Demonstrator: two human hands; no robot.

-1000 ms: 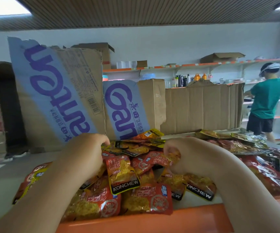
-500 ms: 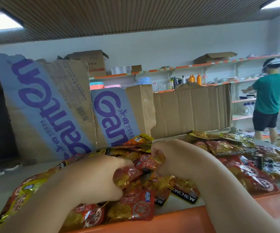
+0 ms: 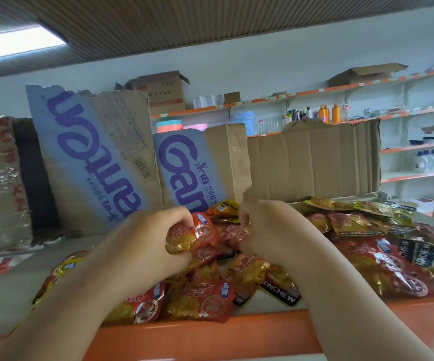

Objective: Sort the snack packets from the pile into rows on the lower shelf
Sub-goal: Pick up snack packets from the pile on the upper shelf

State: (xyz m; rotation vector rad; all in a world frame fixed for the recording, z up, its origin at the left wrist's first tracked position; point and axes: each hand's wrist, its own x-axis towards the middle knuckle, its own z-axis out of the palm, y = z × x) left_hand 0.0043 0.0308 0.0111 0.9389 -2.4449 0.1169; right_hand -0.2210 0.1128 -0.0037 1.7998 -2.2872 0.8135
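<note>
left hand [image 3: 143, 246] gripping a crinkly red-and-gold foil snack packet [image 3: 196, 234], right hand [image 3: 270, 230] pinching another glossy red packet [image 3: 233, 234] with curled fingers [image 3: 245, 217], mid-pile by the shelf [image 3: 236, 332] front edge

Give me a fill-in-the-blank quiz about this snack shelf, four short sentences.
1. The shelf edge nearest the camera is ___.
2. The cardboard carries ___ lettering.
3. Black labels read ___.
4. The left hand and right hand each grip ___.
Missing words: orange; purple; KONCHEW; packets.
</note>
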